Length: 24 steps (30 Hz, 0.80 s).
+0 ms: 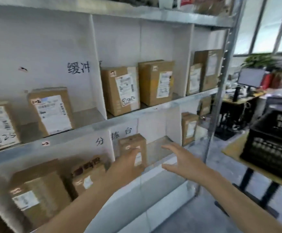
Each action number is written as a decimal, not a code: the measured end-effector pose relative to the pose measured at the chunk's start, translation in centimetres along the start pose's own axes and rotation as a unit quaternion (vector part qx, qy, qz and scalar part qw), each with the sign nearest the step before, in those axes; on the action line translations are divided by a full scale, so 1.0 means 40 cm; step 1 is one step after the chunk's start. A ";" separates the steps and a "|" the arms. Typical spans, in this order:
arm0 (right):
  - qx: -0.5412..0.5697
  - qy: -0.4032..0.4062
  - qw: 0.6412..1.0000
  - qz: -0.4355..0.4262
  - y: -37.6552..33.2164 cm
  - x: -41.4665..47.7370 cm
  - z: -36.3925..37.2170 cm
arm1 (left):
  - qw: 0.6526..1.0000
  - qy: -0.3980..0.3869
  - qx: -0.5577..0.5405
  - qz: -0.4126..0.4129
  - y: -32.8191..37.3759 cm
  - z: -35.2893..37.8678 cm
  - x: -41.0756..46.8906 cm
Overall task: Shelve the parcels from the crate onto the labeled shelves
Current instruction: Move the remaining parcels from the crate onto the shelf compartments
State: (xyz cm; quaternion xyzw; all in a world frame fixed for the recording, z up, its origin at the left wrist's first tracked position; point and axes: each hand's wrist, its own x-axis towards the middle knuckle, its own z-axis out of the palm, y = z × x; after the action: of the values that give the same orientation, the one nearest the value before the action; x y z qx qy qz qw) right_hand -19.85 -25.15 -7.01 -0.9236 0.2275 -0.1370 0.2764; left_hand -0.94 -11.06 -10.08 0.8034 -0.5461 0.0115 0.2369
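We logged the left hand (128, 158) inside the middle compartment of the lower level of the shelf unit (79, 132), laid against the front of a small parcel (133, 142). That parcel stood upright near the compartment's left divider, below the handwritten label (113, 137) on the white back wall. The picture was blurred there, so we couldn't tell whether the fingers curled round the parcel or only pressed on it.

The right hand (178, 158) hovered just right of the parcel without touching it, fingers straight and spread, holding nothing.

The black crate (271, 148) sat on a tabletop (230, 148) to the right, well apart from both hands; we couldn't see what was in it.

We counted other parcels upright on the unit. Two stood in the upper left bay (51, 111), two in the upper middle bay (121, 91) and two in the upper right bay (209, 69). Two more were in the lower left bay (39, 195) and one in the lower right bay (189, 126). Behind the crate we saw a monitor (251, 78) and a plant (261, 61).
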 end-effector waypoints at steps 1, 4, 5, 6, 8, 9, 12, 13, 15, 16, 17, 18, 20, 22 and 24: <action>-0.009 0.012 0.999 0.028 0.065 -0.039 -0.030 | 0.999 -0.012 0.022 0.034 0.051 0.042 0.027; -0.024 0.034 0.994 0.106 0.225 -0.139 -0.109 | 0.993 -0.049 0.032 0.107 0.187 0.145 0.097; -0.031 0.037 0.991 0.125 0.267 -0.162 -0.128 | 0.991 -0.053 0.027 0.123 0.227 0.174 0.120; -0.033 0.042 0.989 0.141 0.304 -0.181 -0.144 | 0.988 -0.055 0.023 0.141 0.266 0.202 0.146; -0.025 0.057 0.984 0.167 0.368 -0.205 -0.169 | 0.983 -0.064 -0.002 0.173 0.343 0.251 0.197; -0.021 0.065 0.982 0.177 0.399 -0.212 -0.179 | 0.979 -0.073 -0.024 0.188 0.380 0.273 0.225; -0.030 0.086 0.977 0.195 0.488 -0.208 -0.222 | 0.966 -0.098 -0.065 0.231 0.480 0.333 0.322; -0.042 0.092 0.974 0.203 0.516 -0.199 -0.242 | 0.963 -0.098 -0.067 0.243 0.506 0.351 0.361; -0.081 0.100 0.967 0.221 0.575 -0.174 -0.291 | 0.959 -0.089 -0.078 0.259 0.548 0.386 0.445; -0.096 0.101 0.963 0.229 0.602 -0.159 -0.319 | 0.956 -0.089 -0.082 0.267 0.567 0.401 0.487; -0.105 0.104 0.960 0.236 0.629 -0.143 -0.348 | 0.952 -0.093 -0.083 0.278 0.584 0.415 0.530; -0.113 0.108 0.957 0.243 0.655 -0.125 -0.378 | 0.948 -0.094 -0.079 0.294 0.601 0.429 0.577; -0.132 0.112 0.950 0.262 0.707 -0.092 -0.434 | 0.940 -0.089 -0.074 0.320 0.634 0.456 0.670; -0.149 0.114 0.940 0.286 0.763 -0.061 -0.487 | 0.936 -0.086 -0.086 0.331 0.676 0.494 0.761; -0.156 0.123 0.930 0.310 0.822 -0.036 -0.534 | 0.930 -0.098 -0.103 0.338 0.727 0.543 0.838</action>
State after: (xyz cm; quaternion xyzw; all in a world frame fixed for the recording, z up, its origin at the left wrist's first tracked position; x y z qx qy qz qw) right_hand -40.50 -58.48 -8.74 -0.8146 0.5530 -0.1202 0.1272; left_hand -18.32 -57.33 -9.36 0.5400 -0.8039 -0.0443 0.2454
